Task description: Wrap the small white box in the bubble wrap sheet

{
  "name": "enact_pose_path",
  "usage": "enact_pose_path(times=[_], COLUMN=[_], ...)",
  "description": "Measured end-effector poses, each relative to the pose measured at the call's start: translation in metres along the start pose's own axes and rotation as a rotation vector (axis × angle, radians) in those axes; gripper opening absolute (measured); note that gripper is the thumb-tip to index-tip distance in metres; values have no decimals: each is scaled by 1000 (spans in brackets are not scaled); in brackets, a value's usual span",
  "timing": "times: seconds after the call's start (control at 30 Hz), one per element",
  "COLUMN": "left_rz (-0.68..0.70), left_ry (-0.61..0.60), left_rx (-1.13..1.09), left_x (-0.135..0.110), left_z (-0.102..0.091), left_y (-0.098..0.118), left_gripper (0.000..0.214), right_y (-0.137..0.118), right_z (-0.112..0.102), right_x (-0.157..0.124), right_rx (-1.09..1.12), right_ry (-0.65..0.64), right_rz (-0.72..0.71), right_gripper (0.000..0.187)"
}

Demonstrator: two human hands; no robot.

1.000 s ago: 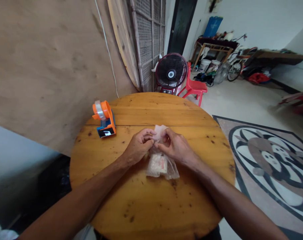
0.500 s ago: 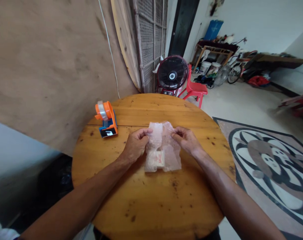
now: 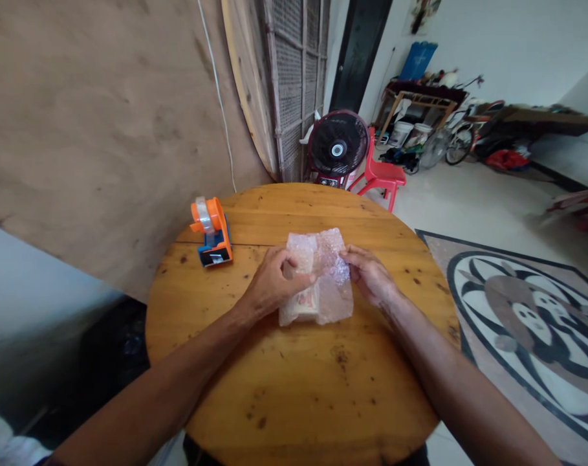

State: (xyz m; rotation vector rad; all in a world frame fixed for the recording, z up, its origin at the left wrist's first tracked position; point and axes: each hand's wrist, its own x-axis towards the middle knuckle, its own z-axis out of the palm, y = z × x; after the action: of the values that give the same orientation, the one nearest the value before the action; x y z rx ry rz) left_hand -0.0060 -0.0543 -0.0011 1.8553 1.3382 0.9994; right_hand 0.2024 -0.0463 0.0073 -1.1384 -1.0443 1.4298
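Observation:
A sheet of clear bubble wrap (image 3: 327,272) lies on the round wooden table (image 3: 298,382), partly wrapped round a small pale packet with red print (image 3: 307,301). My left hand (image 3: 274,285) rests on the wrap's left side, its fingers curled and pressing the wrap over the packet. At the wrap's right edge my right hand (image 3: 371,275) pinches the bubble wrap between thumb and fingers. Both forearms reach in from the bottom of the view.
An orange and blue tape dispenser (image 3: 211,232) stands at the table's far left. Behind the table are a plywood wall (image 3: 104,129), a floor fan (image 3: 337,149) and a red plastic chair (image 3: 381,175). A patterned floor (image 3: 521,310) lies to the right.
The hands moved apart and spread the bubble wrap out flat from a bunched pinch. The left hand then pushed the wrap's left part over the packet.

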Motion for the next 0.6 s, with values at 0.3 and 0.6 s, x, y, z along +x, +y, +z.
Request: enact_pose_path(times=[0.3, 0.6], left_rz=[-1, -203], left_ry=[-75, 141], left_rx=[-74, -325], left_x=[1, 15], left_z=[-8, -24], left_y=[-2, -19], left_gripper=[12, 16], right_y=[3, 4], right_z=[-2, -11], right_x=[3, 12], right_rx=[21, 56], right_ry=[70, 222], right_rz=[-34, -151], right_gripper=[22, 26])
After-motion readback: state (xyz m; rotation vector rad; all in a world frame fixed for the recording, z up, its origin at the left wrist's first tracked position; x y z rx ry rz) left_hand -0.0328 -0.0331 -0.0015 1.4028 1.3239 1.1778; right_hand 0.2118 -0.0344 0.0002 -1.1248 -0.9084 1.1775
